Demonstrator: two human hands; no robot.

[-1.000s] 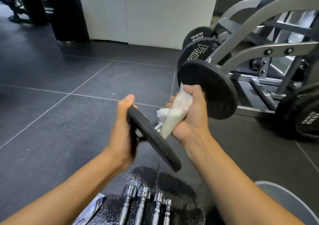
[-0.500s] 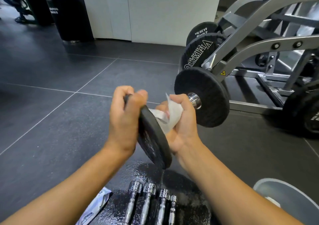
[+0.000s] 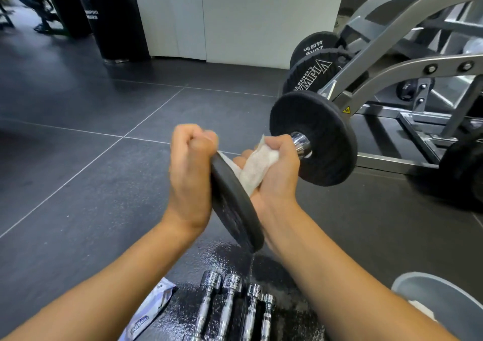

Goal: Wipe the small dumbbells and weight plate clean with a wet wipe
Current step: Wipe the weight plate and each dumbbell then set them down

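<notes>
I hold a small dumbbell in the air with a black plate at each end. My left hand (image 3: 190,173) grips the top rim of the near plate (image 3: 235,210). My right hand (image 3: 271,173) is wrapped round the handle with a white wet wipe (image 3: 257,166) bunched between palm and bar. The far plate (image 3: 317,136) and a chrome collar (image 3: 300,143) stick out past my right fist. Several small chrome dumbbells (image 3: 230,306) lie side by side on the floor below.
A wipe packet (image 3: 149,312) lies at the bottom left by a wet patch of floor (image 3: 230,259). A grey bowl (image 3: 439,296) sits at the bottom right. A grey weight machine (image 3: 402,61) with large black plates (image 3: 313,74) stands to the right.
My left hand has shifted from the near plate's side to over its top rim, now curled tighter. The dumbbell tilted more upright, and my right hand slid along the handle with the wipe.
</notes>
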